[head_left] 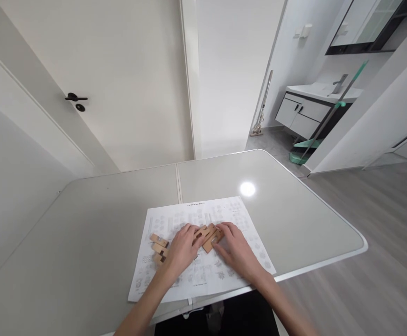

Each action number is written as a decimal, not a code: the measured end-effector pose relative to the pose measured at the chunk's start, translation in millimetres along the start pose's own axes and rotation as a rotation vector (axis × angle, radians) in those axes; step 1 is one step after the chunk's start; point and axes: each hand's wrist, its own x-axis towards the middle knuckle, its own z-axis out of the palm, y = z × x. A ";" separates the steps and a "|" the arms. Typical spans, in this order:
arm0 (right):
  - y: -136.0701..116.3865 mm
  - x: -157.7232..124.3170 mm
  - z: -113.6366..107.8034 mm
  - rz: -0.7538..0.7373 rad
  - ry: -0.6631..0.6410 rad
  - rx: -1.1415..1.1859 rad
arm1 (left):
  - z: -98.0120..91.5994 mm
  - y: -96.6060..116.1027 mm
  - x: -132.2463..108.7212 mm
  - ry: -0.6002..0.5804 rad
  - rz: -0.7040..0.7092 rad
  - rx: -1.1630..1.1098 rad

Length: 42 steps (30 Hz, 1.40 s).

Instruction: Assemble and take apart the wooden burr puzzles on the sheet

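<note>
Several notched wooden puzzle pieces lie on a printed paper sheet. My left hand has its thumb and fingers closed on the left end of a small group of flat pieces, at a wooden piece with a slot. My right hand pinches the right-hand wooden piece, which has an opening in it and touches its neighbour. Fingers cover parts of this group. Left of my left hand, more notched wooden blocks sit side by side, partly behind that hand.
The sheet, printed with small diagrams, rests on a grey folding table with a seam down its middle. Beyond stand a door and, to the right, a washbasin cabinet, a mop and a green dustpan.
</note>
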 end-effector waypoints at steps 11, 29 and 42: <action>0.1 -7.6 -17.1 0.073 -0.166 -0.087 | -15.5 14.3 -15.7 0.010 -0.109 -0.320; -48.2 7.4 -30.6 0.278 -0.053 0.483 | -36.1 28.9 -34.8 -0.434 -0.199 -0.905; -52.6 3.1 -23.1 0.129 -0.027 0.242 | -38.2 40.3 -34.2 -0.377 -0.133 -0.803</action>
